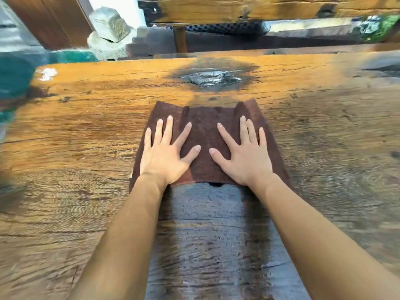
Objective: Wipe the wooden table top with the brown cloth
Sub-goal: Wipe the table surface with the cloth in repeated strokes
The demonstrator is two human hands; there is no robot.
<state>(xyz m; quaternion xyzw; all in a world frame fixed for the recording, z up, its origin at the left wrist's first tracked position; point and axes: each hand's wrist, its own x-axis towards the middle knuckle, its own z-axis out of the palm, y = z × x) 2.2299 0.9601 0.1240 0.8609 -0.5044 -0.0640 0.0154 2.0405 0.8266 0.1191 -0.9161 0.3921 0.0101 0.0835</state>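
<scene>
While both palms press flat, the head view shows the wipe stroke itself in hand. The cloth lies spread on the table, near the middle of the plank and just short of a dark knot towards the far edge. The left hand rests on the cloth's left half and the right hand on its right half. All fingers are straight and splayed, so neither hand grips anything; they only bear down on the fabric. The 2 thumbs point at each other, close but apart. The far edge of the cloth is slightly rucked into 2 small ridges.

A darker, glossy band runs from the cloth's near edge back towards the person, between the 2 forearms and about as wide as the cloth. I judge it to be a lane already wiped and damp. The wood to the left and right of it looks drier and lighter, so most of the top seems not yet done. The edges of the view are smeared, so detail there is unsure.

Next, the stroke calls for even downward pressure from both palms as the cloth slides on over the knot to the far edge. After that it should shift sideways for a lane that overlaps the damp band. The rucked front edge may fold under, so flattening it would help.

Beyond the table are another wooden beam and a pale stone.
</scene>
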